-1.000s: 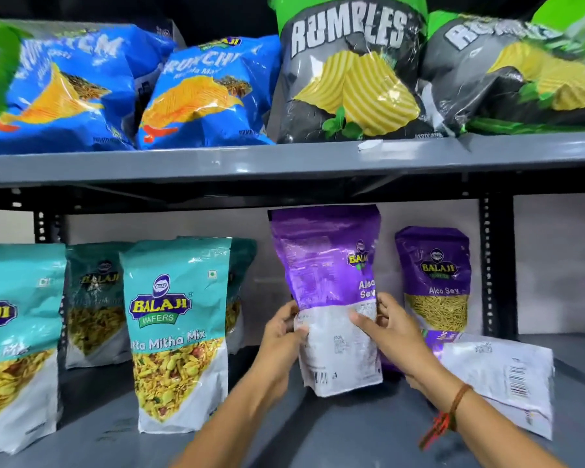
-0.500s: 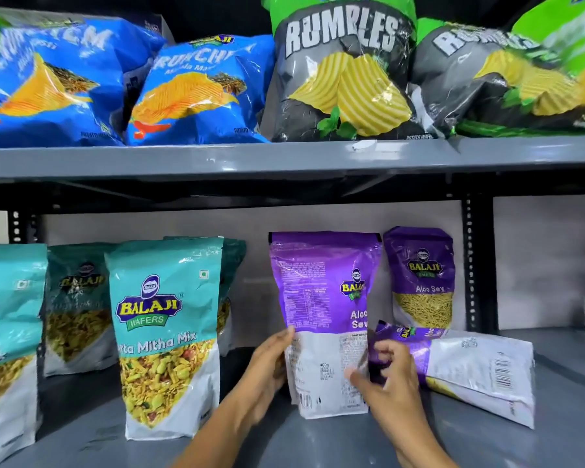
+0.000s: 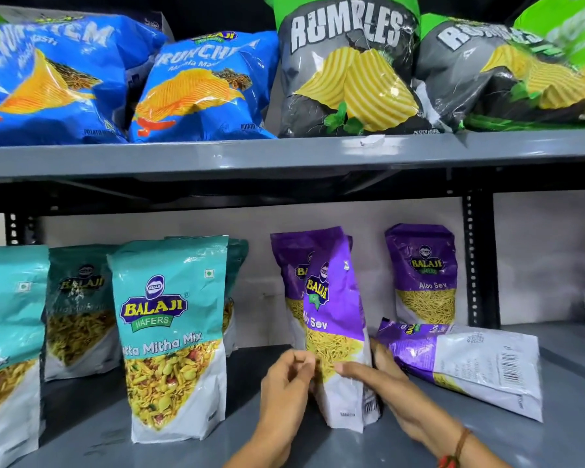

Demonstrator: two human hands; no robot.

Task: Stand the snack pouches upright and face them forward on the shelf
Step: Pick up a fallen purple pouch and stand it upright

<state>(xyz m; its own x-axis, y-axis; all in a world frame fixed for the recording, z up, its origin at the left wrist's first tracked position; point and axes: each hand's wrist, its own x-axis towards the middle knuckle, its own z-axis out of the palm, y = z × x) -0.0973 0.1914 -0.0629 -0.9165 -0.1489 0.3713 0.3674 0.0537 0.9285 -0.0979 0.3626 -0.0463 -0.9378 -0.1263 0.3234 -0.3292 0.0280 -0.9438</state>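
Note:
A purple Aloo Sev pouch (image 3: 335, 319) stands upright on the lower shelf (image 3: 318, 447), turned partly edge-on with its front angled left. My left hand (image 3: 287, 383) touches its lower left edge with curled fingers. My right hand (image 3: 382, 380) holds its lower right side, thumb across the front. Behind it stands another purple pouch (image 3: 289, 265), mostly hidden. A third purple pouch (image 3: 421, 275) stands upright at the back right, front forward. One more purple pouch (image 3: 466, 366) lies flat on its front, barcode side up, to the right.
Several teal Mitha Mix pouches (image 3: 169, 336) stand upright on the left of the lower shelf. Blue chip bags (image 3: 200, 86) and grey-green Rumbles bags (image 3: 348, 72) fill the upper shelf (image 3: 284, 153). A black upright post (image 3: 480, 261) stands at the back right.
The held purple pouch went down from the air onto the shelf and turned from back-facing toward front-facing. Both hands slid to its lower part.

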